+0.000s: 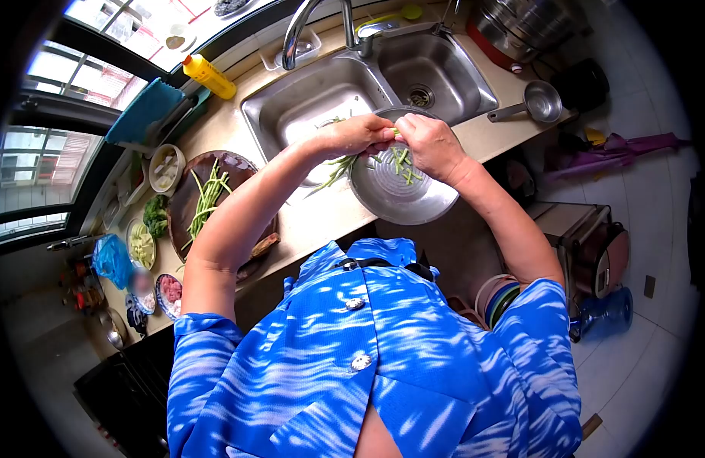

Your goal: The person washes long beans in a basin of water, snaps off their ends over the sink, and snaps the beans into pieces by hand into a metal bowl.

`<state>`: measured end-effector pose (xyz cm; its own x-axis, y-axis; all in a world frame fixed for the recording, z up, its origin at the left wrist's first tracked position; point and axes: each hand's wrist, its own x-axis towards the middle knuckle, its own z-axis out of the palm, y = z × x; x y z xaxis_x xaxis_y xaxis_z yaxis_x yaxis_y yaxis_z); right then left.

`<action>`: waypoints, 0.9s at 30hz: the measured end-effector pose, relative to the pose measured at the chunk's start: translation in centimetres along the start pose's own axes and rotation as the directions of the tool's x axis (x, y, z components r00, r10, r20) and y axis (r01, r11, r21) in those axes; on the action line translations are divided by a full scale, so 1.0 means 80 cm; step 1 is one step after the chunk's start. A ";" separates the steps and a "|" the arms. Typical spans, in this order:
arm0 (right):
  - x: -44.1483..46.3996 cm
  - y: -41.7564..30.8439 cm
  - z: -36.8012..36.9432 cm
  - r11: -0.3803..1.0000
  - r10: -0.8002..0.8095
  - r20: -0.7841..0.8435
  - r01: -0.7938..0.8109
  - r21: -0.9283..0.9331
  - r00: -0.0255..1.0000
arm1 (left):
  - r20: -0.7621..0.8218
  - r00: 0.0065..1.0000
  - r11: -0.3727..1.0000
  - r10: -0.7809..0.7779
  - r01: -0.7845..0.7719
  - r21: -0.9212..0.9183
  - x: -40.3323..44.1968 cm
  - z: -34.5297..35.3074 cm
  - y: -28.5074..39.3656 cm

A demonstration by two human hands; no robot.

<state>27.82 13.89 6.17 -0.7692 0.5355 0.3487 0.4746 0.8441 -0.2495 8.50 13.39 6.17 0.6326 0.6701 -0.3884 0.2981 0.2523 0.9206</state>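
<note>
Above a round metal basin [398, 202] at the sink's front edge, my left hand [356, 136] and my right hand [429, 145] meet, fingers pinched together. A green bean passes between the fingertips of both. More long green beans [333, 174] stick out below my left hand, over the basin's left side; whether that hand grips them or they lie there, I cannot tell. Short bean pieces [404, 166] lie inside the basin. To the left, whole beans [209, 197] rest on a round dark board [245, 164], partly hidden by my left forearm.
A double sink [314, 95] with a faucet [295, 38] lies beyond my hands. A small saucepan [542, 101] sits on the right. Leftward are a yellow bottle [209, 76], broccoli [156, 216], a plate of meat [169, 294] and a blue bag [112, 259].
</note>
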 end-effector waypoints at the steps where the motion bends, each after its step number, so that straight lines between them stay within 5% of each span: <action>1: 0.000 0.001 0.000 0.991 0.050 -0.048 -0.044 0.125 0.998 | 0.000 1.000 1.000 0.001 -0.001 0.000 0.002 0.001 0.001; 3: -0.002 0.001 -0.001 0.975 0.115 -0.022 -0.108 0.196 0.993 | -0.034 0.997 0.994 0.071 -0.068 0.090 0.004 0.005 0.001; 5: -0.004 0.005 0.005 0.949 0.176 0.007 -0.171 0.266 0.984 | -0.190 0.961 0.908 0.201 -0.111 0.404 0.004 0.018 -0.002; 7: -0.010 0.013 0.018 0.859 0.226 0.053 -0.225 0.461 0.973 | -0.242 0.938 0.894 0.248 -0.125 0.430 0.002 0.025 -0.005; 8: -0.014 0.019 0.021 0.857 0.228 0.054 -0.227 0.462 0.972 | -0.224 0.892 0.797 0.392 -0.208 0.567 0.000 0.027 -0.008; 9: -0.017 0.021 0.020 0.458 0.321 0.301 -0.426 0.780 0.898 | -0.182 0.831 0.672 0.526 -0.275 0.688 -0.003 0.030 -0.006; 10: -0.020 0.022 0.020 -0.073 0.265 0.546 -0.548 0.833 0.795 | -0.173 0.809 0.635 0.561 -0.287 0.717 -0.005 0.031 -0.004; 11: -0.022 0.021 0.020 -0.077 0.266 0.548 -0.550 0.832 0.793 | -0.171 0.812 0.637 0.558 -0.288 0.715 -0.003 0.029 -0.001; 13: -0.024 0.010 0.016 -0.573 0.138 0.564 -0.399 0.716 0.814 | -0.029 0.684 0.349 0.729 -0.335 0.875 -0.004 0.026 0.010; 14: -0.024 0.006 0.020 -0.699 0.115 0.530 -0.310 0.644 0.840 | 0.014 0.665 0.274 0.747 -0.327 0.904 -0.006 0.025 0.015; 17: -0.019 -0.002 0.018 -0.830 0.130 0.348 -0.090 0.550 0.928 | -0.064 0.578 0.300 0.814 -0.324 0.897 -0.008 0.010 0.010; 19: -0.022 0.000 0.018 -0.831 0.155 0.318 -0.050 0.554 0.935 | -0.137 0.533 0.339 0.835 -0.301 0.891 -0.011 0.000 0.008; 22: -0.058 0.018 0.074 -0.347 0.413 0.578 -0.466 0.814 0.704 | -0.181 0.518 0.399 0.836 -0.348 0.848 -0.008 -0.003 0.009; 23: -0.076 0.032 0.105 -0.094 0.464 0.669 -0.718 0.690 0.581 | -0.219 0.508 0.439 0.833 -0.368 0.820 -0.005 -0.002 0.012; 25: -0.110 0.037 0.157 0.581 0.512 0.289 -0.574 0.577 0.809 | -0.277 0.545 0.532 0.792 -0.392 0.750 -0.003 0.002 0.019; 26: -0.111 0.036 0.160 0.581 0.511 0.289 -0.573 0.578 0.810 | -0.347 0.627 0.657 0.697 -0.367 0.658 -0.002 0.001 0.020; 27: -0.108 0.033 0.159 0.797 0.531 0.081 -0.530 0.289 0.843 | -0.401 0.701 0.766 0.589 -0.327 0.553 0.001 0.000 0.021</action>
<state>30.31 11.18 -8.98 -0.4314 0.8978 0.0881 0.6624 0.3815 -0.6447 9.04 13.85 7.68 0.3322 0.8988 0.2860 0.4170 -0.4120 0.8102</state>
